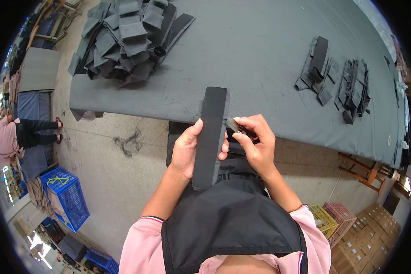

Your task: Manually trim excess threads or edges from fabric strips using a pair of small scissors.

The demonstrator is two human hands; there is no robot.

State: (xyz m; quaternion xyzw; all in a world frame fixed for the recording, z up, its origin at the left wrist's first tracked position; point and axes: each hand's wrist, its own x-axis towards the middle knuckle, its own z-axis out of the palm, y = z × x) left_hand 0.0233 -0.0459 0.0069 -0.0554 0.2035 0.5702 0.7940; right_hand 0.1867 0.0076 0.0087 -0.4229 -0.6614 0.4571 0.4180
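Note:
My left hand (186, 148) grips a dark grey fabric strip (210, 132), its thumb on the near face and its fingertips showing past the right edge. The strip stands lengthwise in front of my apron, and its far end overlaps the table edge. In my right hand (258, 144) is a small pair of thread snips (236, 125), held between thumb and fingers. Their tips point left and meet the strip's right edge. The fingers hide most of the snips' handle.
A grey cloth-covered table (242, 59) spans the front. On it lie a big heap of folded strips (123, 41) and smaller piles (354, 86) at right. Loose threads (129, 142) litter the floor. A blue crate (66, 198) and another person (20, 132) are at left, cartons (367, 233) at lower right.

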